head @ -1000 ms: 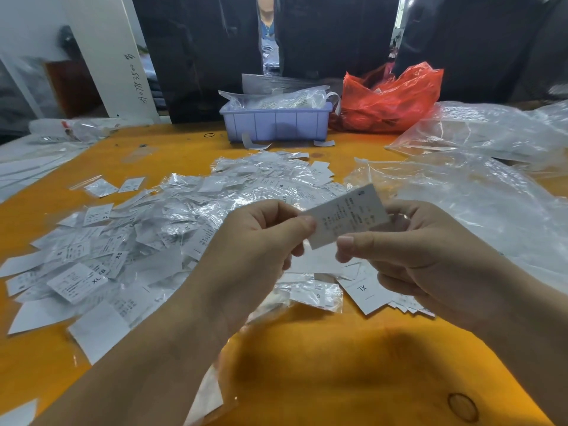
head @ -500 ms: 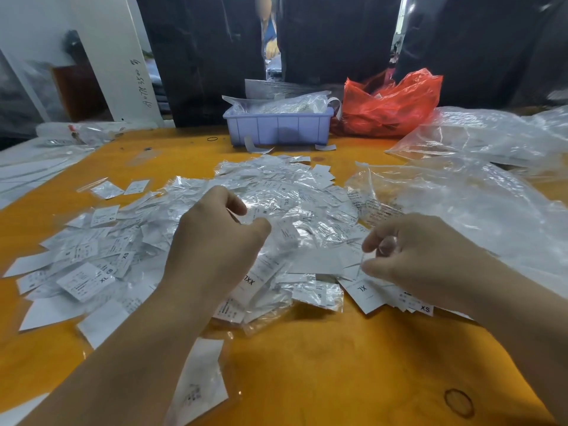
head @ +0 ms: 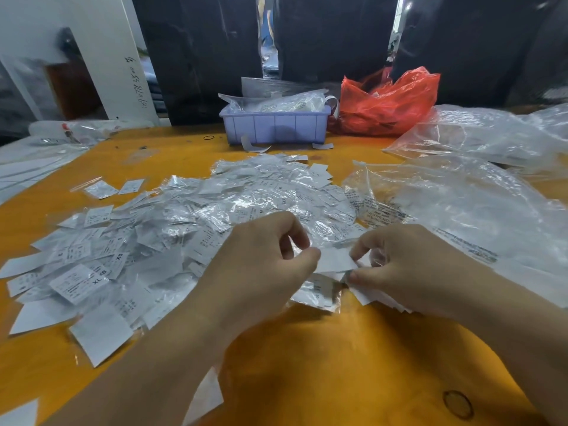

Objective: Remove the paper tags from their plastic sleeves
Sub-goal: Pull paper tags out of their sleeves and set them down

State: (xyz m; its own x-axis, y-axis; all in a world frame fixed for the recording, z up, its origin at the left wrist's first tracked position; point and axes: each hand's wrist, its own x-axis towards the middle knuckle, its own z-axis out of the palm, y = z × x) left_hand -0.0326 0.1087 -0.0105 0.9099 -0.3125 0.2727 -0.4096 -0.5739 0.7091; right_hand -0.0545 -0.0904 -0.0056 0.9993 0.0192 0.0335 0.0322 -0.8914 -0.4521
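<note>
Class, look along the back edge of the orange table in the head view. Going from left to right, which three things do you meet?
Black rubber band → lilac plastic bin stuffed with clear plastic → crumpled red plastic bag.

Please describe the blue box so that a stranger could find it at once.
Look at the far edge of the orange table, past the tag pile. The box stands left of the red bag: the only ribbed lavender-blue tub, stuffed with clear plastic.
</note>
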